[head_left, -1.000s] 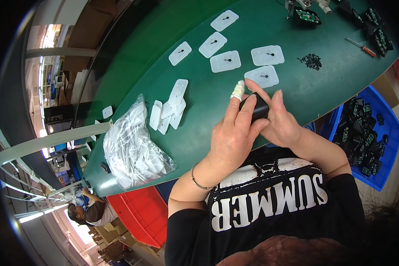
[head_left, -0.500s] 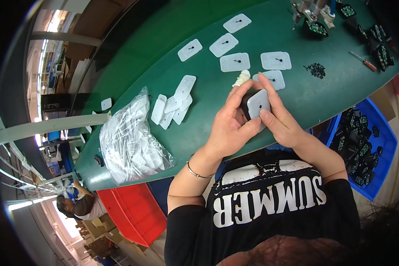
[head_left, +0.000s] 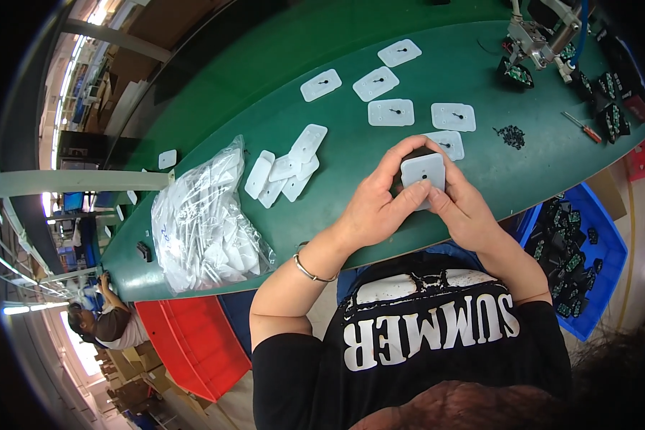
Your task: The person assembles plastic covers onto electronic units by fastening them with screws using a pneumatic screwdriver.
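Two bare hands form one narrow, closed grip: the left hand (head_left: 375, 208) and the right hand (head_left: 470, 213) clasp a white rounded-rectangular plate (head_left: 416, 170) backed by a black box-shaped housing (head_left: 421, 152), both thumbs against the plate's lower part. Just beyond the grip, flat white plates (head_left: 390, 112) lie on the green tabletop (head_left: 355, 161). Markings: large white capitals, inverted in view, across the black short-sleeved shirt (head_left: 423, 312) below the grip; small dark marking, illegible, on the clear plastic bag (head_left: 204, 222) to its left.
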`<state>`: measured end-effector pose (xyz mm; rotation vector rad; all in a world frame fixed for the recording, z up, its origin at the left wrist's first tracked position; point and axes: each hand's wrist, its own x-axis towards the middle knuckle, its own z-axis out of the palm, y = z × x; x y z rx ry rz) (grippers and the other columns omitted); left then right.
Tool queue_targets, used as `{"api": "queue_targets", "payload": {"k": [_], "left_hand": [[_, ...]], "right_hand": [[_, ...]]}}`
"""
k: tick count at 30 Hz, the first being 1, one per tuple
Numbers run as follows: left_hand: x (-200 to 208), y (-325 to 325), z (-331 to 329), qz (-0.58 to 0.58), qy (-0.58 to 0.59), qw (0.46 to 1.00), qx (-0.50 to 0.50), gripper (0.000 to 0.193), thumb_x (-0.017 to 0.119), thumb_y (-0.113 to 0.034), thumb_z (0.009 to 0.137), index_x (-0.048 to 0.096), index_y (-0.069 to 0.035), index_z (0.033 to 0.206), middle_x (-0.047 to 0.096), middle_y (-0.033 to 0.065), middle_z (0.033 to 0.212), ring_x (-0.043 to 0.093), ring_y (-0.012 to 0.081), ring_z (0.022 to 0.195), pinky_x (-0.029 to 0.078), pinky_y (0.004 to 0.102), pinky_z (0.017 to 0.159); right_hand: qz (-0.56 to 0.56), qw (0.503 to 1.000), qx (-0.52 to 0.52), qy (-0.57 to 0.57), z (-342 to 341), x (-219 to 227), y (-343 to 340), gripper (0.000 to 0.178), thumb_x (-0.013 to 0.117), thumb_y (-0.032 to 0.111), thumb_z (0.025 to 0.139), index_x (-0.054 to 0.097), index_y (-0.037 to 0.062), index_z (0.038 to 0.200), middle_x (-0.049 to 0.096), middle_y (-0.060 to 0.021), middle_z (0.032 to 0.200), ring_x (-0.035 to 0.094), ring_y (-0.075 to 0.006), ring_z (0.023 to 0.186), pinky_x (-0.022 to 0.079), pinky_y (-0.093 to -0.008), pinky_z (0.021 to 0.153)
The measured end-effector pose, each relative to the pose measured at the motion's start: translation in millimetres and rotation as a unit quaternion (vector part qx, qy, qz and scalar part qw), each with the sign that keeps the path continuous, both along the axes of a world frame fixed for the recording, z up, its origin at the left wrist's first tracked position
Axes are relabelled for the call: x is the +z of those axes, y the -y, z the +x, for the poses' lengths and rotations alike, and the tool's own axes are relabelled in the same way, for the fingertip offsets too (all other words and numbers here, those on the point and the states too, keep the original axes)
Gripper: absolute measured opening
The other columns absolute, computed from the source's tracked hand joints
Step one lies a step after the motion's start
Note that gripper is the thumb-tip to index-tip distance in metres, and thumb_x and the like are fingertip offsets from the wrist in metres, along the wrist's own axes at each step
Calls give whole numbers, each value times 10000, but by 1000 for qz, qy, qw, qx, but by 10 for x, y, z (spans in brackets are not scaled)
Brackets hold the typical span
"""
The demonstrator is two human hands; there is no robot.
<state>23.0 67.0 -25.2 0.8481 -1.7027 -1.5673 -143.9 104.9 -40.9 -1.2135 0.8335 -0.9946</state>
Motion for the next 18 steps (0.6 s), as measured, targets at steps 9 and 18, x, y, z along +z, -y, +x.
{"api": "queue_targets", "payload": {"k": [9,18], "left_hand": [[-119,49,-90,67,-87,993,32,454,551,-63,857,386,-53,1279,498,62,1151,486,138,1034,409,295,888],[-101,217,-121,109,-109,987,-47,500,542,-71,869,308,-45,1311,500,99,1173,500,155,1059,435,292,885]], "right_hand": [[17,999,-36,10,54,-63,25,552,387,64,927,103,-2,1396,345,-147,1302,369,-199,1197,296,-297,992],[-101,946,-16,-308,-445,248,19,464,427,182,936,299,-21,1333,564,-132,1088,548,-225,1004,419,-333,888]]}}
